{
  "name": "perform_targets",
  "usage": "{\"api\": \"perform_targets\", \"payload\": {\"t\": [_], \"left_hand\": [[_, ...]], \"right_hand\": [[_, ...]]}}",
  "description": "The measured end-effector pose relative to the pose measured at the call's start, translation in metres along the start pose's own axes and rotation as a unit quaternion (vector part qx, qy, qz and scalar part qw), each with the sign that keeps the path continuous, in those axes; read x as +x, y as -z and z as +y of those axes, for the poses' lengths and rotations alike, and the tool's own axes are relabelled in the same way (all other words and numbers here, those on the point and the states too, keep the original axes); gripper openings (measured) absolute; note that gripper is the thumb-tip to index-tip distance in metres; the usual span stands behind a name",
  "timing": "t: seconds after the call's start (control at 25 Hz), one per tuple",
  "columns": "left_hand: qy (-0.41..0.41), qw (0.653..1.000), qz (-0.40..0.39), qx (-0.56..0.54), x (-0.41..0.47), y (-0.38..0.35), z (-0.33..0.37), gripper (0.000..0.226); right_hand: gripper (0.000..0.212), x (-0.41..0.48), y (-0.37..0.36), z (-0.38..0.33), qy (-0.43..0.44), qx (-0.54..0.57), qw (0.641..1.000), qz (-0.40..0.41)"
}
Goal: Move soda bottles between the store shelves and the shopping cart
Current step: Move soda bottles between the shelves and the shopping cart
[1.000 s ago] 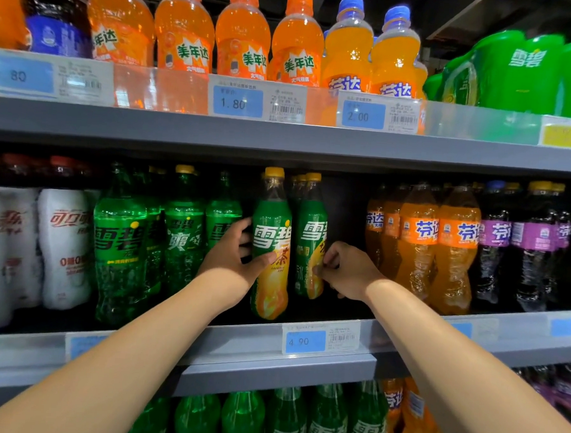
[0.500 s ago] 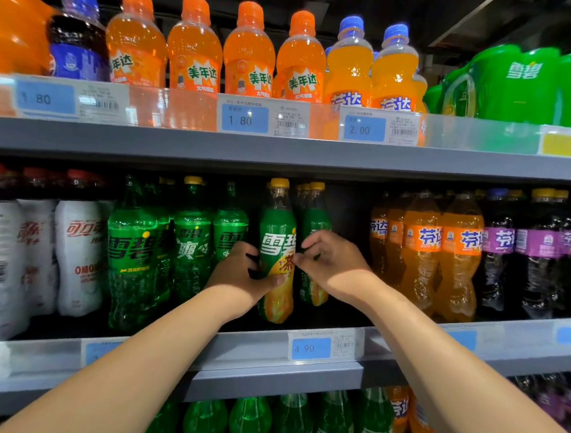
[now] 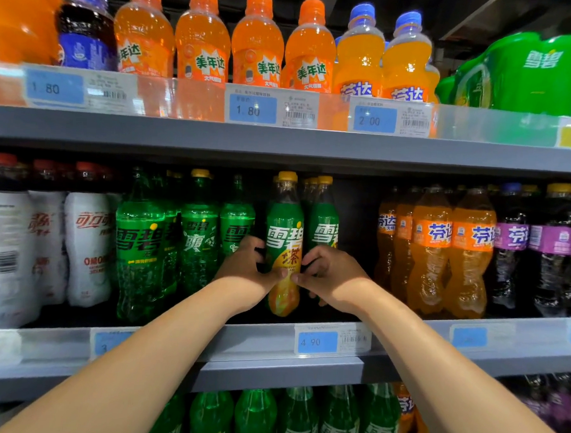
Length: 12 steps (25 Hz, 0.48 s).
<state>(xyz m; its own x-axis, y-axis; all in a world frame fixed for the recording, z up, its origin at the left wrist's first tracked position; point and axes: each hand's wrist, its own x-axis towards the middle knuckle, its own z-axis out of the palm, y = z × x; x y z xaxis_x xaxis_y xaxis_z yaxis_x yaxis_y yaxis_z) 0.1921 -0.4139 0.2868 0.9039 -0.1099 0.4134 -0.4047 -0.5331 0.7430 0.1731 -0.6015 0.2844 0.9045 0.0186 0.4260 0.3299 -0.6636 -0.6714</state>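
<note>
On the middle shelf point(image 3: 269, 364), near its front edge: one bottle point(image 3: 285, 229), green label over yellow, yellow cap, upright, just above the 4.90 tag point(image 3: 332, 340). I see both hands gripping it. The left hand point(image 3: 241, 268) wraps its left side, thumb across the front. The right hand point(image 3: 334, 278) wraps the right side, fingers tucked between it and the next bottle point(image 3: 324, 225). The thumb tips almost meet on the label. Whether the base touches the shelf, I cannot tell. The green bottles point(image 3: 140, 242) stand further left along the shelf. The orange bottles point(image 3: 470, 252) stand well apart toward the right end, with a dark gap between.
</note>
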Motion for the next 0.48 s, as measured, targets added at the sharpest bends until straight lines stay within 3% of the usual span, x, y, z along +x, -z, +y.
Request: {"api": "perform_targets", "payload": {"t": [0.28, 0.48], "left_hand": [[-0.024, 0.999, 0.012, -0.029, -0.002, -0.003, 0.004, 0.081], [-0.058, 0.997, 0.045, -0.022, -0.004, -0.002, 0.007, 0.080]], "right_hand": [[0.028, -0.004, 0.001, -0.001, 0.009, 0.009, 0.999, 0.046], [0.026, -0.012, 0.006, -0.002, 0.048, 0.032, 0.994, 0.095]]}}
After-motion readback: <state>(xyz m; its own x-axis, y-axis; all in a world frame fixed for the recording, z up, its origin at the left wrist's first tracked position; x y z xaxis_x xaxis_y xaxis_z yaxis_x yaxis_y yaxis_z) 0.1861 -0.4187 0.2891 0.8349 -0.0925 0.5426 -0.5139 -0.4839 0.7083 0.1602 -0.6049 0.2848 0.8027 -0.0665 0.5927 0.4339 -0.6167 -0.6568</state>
